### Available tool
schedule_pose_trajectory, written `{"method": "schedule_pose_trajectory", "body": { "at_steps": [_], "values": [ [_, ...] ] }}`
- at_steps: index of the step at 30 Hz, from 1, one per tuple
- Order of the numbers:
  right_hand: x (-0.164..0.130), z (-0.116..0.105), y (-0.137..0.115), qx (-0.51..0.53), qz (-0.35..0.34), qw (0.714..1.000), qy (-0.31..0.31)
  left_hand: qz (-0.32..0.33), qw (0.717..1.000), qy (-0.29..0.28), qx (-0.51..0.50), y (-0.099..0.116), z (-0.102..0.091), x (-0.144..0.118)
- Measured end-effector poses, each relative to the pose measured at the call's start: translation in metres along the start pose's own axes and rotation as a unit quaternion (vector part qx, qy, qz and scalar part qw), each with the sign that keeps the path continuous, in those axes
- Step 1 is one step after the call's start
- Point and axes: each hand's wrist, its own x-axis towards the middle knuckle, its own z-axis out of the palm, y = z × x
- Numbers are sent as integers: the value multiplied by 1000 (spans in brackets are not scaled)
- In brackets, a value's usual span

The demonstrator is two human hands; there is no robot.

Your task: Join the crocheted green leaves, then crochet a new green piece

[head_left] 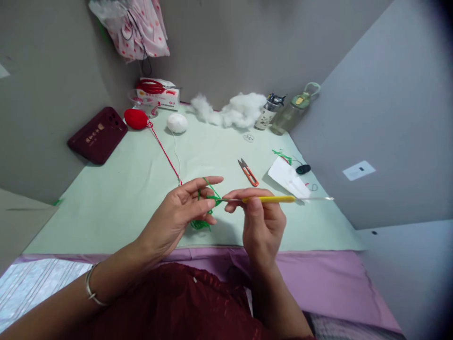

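My left hand (184, 205) pinches a small piece of green crochet work (216, 201) between thumb and fingers. A strand of green yarn (211, 187) runs up over its raised index finger, and more green yarn (200, 225) hangs in loops below the palm. In my right hand (262, 217) is a crochet hook (274, 199) with a yellow handle, held like a pencil. Its metal shaft points left and its tip meets the green work at my left fingertips; the other metal end sticks out to the right.
Behind my hands lie orange thread snips (248, 172), white paper (288, 178), a red yarn ball (136, 119) and a white one (177, 123). White stuffing (244, 109), a pen cup (266, 114) and a bottle (292, 113) line the back. A dark red phone (99, 136) leans at left.
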Motion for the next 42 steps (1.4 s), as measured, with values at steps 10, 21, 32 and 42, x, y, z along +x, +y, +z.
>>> {"method": "schedule_pose_trajectory", "body": {
  "at_steps": [10,21,32,42],
  "values": [
    [-12,3,9,-261,-240,935,-21,-88,990,-11,-109,-6,0,2],
    [-2,7,7,-69,-46,997,-7,-16,999,-3,-33,-3,4,2],
    [1,5,9,40,7,998,52,-77,991,-27,-104,-3,-10,9],
    [6,12,6,37,53,998,-24,-15,999,-3,-36,-2,-7,5]
  ]
}}
